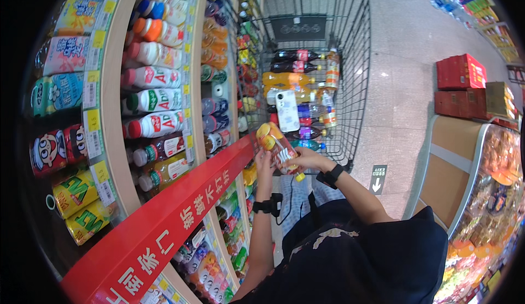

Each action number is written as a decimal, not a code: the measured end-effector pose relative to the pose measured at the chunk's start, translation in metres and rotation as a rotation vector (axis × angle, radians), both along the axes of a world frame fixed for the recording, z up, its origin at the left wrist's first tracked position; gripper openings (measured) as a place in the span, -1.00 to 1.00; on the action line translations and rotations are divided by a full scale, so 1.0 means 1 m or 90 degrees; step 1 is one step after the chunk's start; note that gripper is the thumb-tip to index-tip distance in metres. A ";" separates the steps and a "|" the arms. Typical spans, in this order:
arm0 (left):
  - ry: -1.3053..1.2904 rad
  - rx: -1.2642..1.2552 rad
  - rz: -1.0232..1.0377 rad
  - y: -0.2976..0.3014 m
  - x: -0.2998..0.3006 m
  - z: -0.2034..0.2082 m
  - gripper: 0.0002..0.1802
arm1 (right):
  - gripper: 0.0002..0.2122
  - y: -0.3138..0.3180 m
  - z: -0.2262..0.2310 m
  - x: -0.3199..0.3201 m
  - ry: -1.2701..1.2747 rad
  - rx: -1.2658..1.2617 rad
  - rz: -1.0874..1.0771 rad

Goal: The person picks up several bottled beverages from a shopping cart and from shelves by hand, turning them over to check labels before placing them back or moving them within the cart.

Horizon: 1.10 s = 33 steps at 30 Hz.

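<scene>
Just over the near end of a shopping cart (358,96), I hold a drink bottle (280,146) with a fruit-printed label and a yellow cap. It is tilted, its cap pointing down towards me. My left hand (264,160) grips its left side, fingers closed. From the right, my right hand (308,159) closes around the lower part near the cap. Beyond my hands, a white patterned phone (287,111) stands out in front of bottles lying in the cart. Among these are dark cola bottles (295,67), orange drink bottles (287,79) and a purple-labelled bottle (307,132).
Shelves of drinks (156,100) line my left side. A red banner strip (164,224) slants past them beside my left arm. On the right stand red boxes (460,72) and a display bin of packaged goods (486,194). Grey tiled floor (396,107) runs between.
</scene>
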State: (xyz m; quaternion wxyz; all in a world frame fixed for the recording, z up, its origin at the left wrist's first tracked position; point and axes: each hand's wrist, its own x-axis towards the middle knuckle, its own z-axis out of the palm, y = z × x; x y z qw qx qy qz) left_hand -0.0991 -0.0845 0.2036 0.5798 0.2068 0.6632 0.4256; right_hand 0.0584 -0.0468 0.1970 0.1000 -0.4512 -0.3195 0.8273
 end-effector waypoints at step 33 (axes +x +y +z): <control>-0.419 0.236 -0.817 -0.078 0.081 0.230 -0.30 | -0.66 -0.198 0.303 0.123 0.021 0.693 -1.031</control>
